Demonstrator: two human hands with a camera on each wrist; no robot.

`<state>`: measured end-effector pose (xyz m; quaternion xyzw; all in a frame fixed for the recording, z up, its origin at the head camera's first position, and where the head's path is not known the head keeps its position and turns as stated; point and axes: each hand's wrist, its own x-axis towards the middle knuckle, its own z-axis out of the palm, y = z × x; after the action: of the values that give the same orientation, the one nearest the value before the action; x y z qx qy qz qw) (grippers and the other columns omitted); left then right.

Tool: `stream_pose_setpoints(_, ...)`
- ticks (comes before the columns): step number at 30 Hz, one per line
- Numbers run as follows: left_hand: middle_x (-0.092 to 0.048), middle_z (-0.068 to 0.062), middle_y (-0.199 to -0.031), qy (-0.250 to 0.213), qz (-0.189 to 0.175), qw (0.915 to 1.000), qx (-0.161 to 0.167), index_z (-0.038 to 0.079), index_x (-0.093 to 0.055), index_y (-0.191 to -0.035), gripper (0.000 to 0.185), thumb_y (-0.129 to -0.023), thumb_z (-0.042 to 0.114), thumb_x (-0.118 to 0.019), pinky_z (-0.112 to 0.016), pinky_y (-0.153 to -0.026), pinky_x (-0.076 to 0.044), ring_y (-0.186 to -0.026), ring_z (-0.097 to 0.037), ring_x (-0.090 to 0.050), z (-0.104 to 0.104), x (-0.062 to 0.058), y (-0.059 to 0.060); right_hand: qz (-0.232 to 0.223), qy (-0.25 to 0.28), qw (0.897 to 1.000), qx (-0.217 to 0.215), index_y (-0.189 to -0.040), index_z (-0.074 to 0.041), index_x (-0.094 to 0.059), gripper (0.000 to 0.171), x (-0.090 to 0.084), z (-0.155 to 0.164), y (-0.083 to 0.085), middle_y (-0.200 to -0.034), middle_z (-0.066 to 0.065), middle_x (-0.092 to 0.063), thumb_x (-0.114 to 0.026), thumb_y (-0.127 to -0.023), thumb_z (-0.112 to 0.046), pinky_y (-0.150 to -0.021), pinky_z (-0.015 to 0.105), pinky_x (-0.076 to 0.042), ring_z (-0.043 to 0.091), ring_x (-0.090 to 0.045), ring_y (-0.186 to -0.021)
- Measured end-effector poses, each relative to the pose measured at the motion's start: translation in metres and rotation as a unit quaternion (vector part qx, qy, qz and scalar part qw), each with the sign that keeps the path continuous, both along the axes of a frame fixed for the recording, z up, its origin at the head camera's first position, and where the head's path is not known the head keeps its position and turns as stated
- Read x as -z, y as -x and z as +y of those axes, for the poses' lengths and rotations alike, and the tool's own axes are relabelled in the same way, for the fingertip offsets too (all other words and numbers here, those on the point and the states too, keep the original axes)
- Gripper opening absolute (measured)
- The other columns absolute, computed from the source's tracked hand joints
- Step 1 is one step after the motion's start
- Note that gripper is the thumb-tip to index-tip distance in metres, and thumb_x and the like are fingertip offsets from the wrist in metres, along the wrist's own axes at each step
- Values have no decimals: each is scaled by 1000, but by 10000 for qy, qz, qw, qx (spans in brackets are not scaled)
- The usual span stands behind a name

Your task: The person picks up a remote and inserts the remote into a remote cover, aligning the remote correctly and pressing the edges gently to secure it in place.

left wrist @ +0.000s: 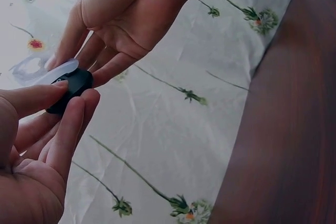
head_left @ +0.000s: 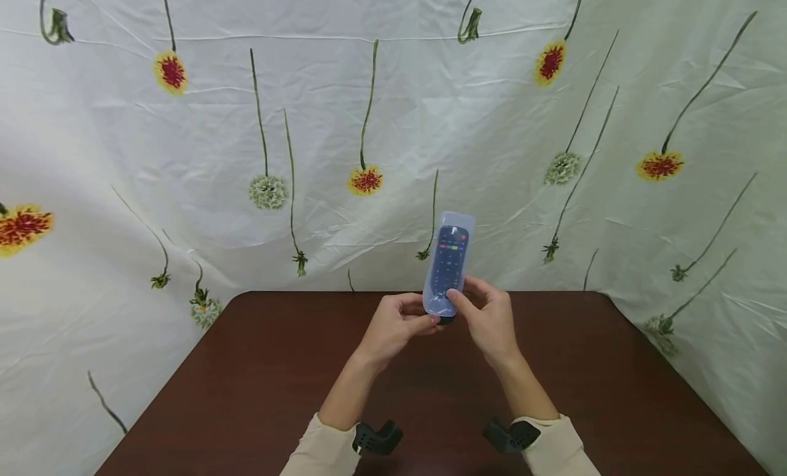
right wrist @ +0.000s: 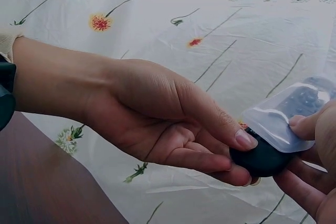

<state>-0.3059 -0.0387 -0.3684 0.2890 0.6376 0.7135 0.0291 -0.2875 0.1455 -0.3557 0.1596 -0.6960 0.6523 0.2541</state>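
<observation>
A dark remote control [head_left: 451, 257] with rows of small buttons stands upright, tilted slightly right, inside a translucent cover [head_left: 461, 219]. Its rounded black end [right wrist: 260, 160] sticks out of the cover at the bottom. My left hand [head_left: 386, 331] pinches that black end, thumb in front and fingers behind, as the left wrist view also shows. My right hand [head_left: 495, 324] grips the cover and the remote inside from the right, its thumb pressed on the lower front of the cover. Fingers of the right hand behind the cover are partly hidden.
Both hands are raised over the far edge of a dark brown table [head_left: 277, 380]. Behind it hangs a white cloth [head_left: 320, 73] printed with flowers. Each wrist wears a black strap-on device, the left one [head_left: 377, 438] and the right one [head_left: 512, 436], by cream sleeves.
</observation>
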Motion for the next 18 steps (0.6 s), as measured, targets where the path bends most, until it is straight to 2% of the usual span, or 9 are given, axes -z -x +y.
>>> stream_pose_setpoints(5, -73, -21, -114, 350, 125, 9993, -3, -12, -66, -125, 36, -92, -2, -75, -42, -86, -59, -98, -34, -74, -8, -2, 1, 162, -59, 9997, 172, -117, 9, -72, 27, -1, -1, -1, -105, 20, -74, -77, -93, -1, -79, 22, -55, 19, -69, -98)
stream_pose_setpoints(9, -70, -16, -123, 666, 388, 9967, -241, -5, -66, -131, 39, -93, 1, -74, -38, -90, -58, -108, -32, -71, -18, -4, 2, 155, -148, 9994, 260, -117, 8, -73, 26, 0, -1, -1, -105, 20, -74, -78, -92, -1, -80, 22, -53, 21, -68, -98)
stream_pose_setpoints(12, -67, -18, -127, 482, 634, 9954, -528, -5, -63, -134, 38, -96, -2, -68, -38, -94, -56, -116, -31, -67, -23, -7, 1, 135, -357, 9989, 275, -116, 6, -73, 26, 2, -2, -1, -104, 17, -75, -78, -92, -1, -80, 24, -52, 22, -68, -98)
stream_pose_setpoints(14, -67, -21, -127, 174, 753, 9939, -782, -8, -63, -133, 35, -98, -3, -65, -37, -95, -55, -118, -33, -65, -23, -9, 2, 154, -561, 9980, 239, -116, 5, -74, 26, 4, -3, 0, -105, 15, -75, -79, -92, -3, -82, 27, -53, 22, -68, -98)
stream_pose_setpoints(18, -66, -23, -125, -398, 895, 9857, -1371, -10, -64, -130, 31, -100, 0, -66, -34, -94, -55, -116, -32, -64, -20, -12, 2, 228, -979, 9949, 111, -118, 3, -74, 27, 7, -9, 0, -106, 11, -76, -79, -93, -7, -86, 38, -56, 23, -70, -100)
